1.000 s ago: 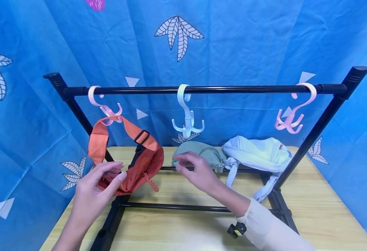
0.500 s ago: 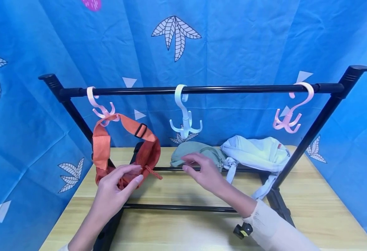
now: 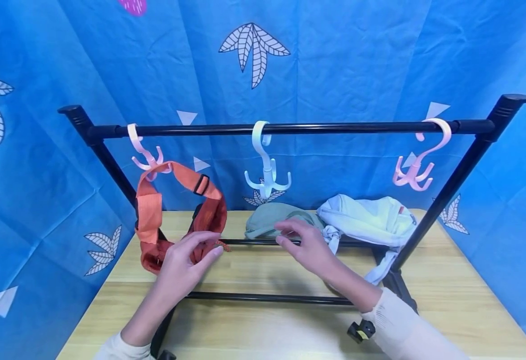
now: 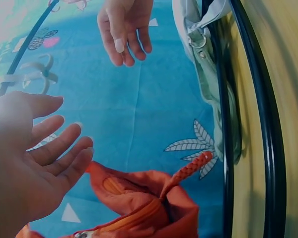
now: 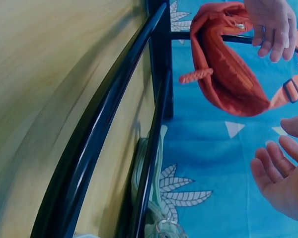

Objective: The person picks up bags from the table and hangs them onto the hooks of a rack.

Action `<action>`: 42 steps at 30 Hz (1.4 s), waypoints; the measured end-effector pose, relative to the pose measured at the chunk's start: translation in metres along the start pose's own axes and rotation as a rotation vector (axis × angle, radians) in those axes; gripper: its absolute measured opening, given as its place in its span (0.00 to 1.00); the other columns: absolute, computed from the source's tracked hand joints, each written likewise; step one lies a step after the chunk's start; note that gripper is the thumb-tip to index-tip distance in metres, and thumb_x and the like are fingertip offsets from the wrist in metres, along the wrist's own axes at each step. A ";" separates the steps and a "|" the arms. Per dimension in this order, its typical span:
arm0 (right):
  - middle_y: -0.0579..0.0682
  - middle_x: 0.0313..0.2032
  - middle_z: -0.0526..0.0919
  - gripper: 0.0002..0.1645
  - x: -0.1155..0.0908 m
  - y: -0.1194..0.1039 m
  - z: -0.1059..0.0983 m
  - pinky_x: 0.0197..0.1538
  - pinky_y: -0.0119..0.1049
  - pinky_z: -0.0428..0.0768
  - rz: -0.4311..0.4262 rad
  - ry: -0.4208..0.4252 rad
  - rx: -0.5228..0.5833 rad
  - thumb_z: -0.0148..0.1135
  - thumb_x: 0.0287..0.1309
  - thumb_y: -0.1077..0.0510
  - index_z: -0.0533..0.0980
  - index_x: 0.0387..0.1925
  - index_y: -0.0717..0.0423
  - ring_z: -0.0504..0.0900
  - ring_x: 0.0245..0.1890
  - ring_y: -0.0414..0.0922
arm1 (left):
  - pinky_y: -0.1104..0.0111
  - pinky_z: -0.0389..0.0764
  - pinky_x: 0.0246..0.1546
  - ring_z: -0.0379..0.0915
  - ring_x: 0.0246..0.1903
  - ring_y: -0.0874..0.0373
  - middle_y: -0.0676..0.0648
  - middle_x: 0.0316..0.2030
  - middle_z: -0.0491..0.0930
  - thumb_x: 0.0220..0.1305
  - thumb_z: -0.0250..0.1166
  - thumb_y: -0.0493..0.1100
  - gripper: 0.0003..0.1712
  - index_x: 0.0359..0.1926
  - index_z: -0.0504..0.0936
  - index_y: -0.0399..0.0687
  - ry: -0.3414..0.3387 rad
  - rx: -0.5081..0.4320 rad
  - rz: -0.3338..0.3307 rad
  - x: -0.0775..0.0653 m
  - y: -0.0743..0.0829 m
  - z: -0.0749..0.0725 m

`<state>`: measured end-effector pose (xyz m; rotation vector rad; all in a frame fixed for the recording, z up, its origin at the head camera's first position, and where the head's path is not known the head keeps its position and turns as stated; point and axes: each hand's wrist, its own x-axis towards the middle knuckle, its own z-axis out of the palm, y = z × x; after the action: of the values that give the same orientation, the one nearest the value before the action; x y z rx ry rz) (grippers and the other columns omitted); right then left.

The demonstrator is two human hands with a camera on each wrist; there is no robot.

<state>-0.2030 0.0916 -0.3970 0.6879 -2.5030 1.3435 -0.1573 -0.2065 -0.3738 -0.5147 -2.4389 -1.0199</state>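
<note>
An orange-red waist bag [image 3: 215,215] hangs by its strap [image 3: 149,215] from the left pink hook [image 3: 148,159]. Its braided zipper pull [image 4: 191,167] sticks out in the left wrist view. My left hand [image 3: 185,262] is in front of the bag and hides part of its lower side in the head view; its fingers are relaxed with nothing in them. My right hand [image 3: 305,245] hovers over the middle of the rack, fingers loosely bent and holding nothing. Behind it lie a green bag [image 3: 267,217] and a pale blue bag [image 3: 366,220] at the back rail.
A black rack [image 3: 335,128] stands on the wooden table [image 3: 263,330], with a low front bar [image 3: 263,298]. A light blue hook [image 3: 266,175] hangs mid-bar and another pink hook [image 3: 413,172] at the right. A blue patterned curtain [image 3: 335,60] surrounds the table.
The left hand has moved to the right across the front of the waist bag. The bag has turned and swung slightly on its hook. The right hand has drifted a little to the right.
</note>
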 end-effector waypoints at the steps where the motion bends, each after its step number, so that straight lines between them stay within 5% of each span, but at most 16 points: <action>1: 0.47 0.50 0.87 0.18 0.000 0.001 -0.001 0.54 0.42 0.87 0.001 0.002 -0.002 0.68 0.67 0.57 0.83 0.57 0.51 0.86 0.49 0.43 | 0.63 0.85 0.43 0.84 0.46 0.55 0.55 0.47 0.88 0.66 0.74 0.46 0.15 0.53 0.87 0.60 -0.005 0.004 -0.005 0.001 0.000 0.002; 6: 0.48 0.51 0.87 0.18 -0.002 0.008 -0.005 0.55 0.45 0.87 0.022 0.001 -0.008 0.68 0.67 0.57 0.83 0.57 0.51 0.86 0.50 0.45 | 0.55 0.85 0.48 0.85 0.47 0.55 0.54 0.47 0.88 0.66 0.73 0.48 0.16 0.54 0.87 0.59 -0.029 0.017 -0.027 0.005 0.001 0.010; 19: 0.53 0.53 0.87 0.18 -0.002 0.016 -0.016 0.54 0.48 0.87 0.040 0.020 -0.019 0.68 0.66 0.58 0.82 0.57 0.57 0.86 0.49 0.47 | 0.68 0.82 0.35 0.81 0.35 0.62 0.51 0.47 0.88 0.68 0.72 0.47 0.17 0.56 0.86 0.52 -0.101 -0.011 -0.023 0.020 -0.003 0.034; 26: 0.54 0.52 0.88 0.18 -0.004 0.022 -0.020 0.54 0.49 0.87 0.037 0.041 -0.050 0.68 0.66 0.60 0.83 0.57 0.57 0.87 0.48 0.49 | 0.60 0.90 0.43 0.86 0.49 0.52 0.47 0.50 0.88 0.67 0.73 0.47 0.19 0.56 0.86 0.50 -0.137 -0.055 -0.041 0.027 -0.005 0.043; 42: 0.55 0.51 0.88 0.18 -0.004 0.035 -0.028 0.52 0.48 0.87 0.045 0.051 -0.102 0.67 0.68 0.59 0.82 0.57 0.58 0.86 0.47 0.47 | 0.55 0.89 0.47 0.85 0.49 0.49 0.43 0.52 0.88 0.66 0.72 0.42 0.17 0.55 0.86 0.46 -0.144 -0.037 -0.011 0.043 -0.003 0.064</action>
<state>-0.2177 0.1320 -0.4082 0.5720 -2.5398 1.2218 -0.2107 -0.1547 -0.3928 -0.6069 -2.5551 -1.0679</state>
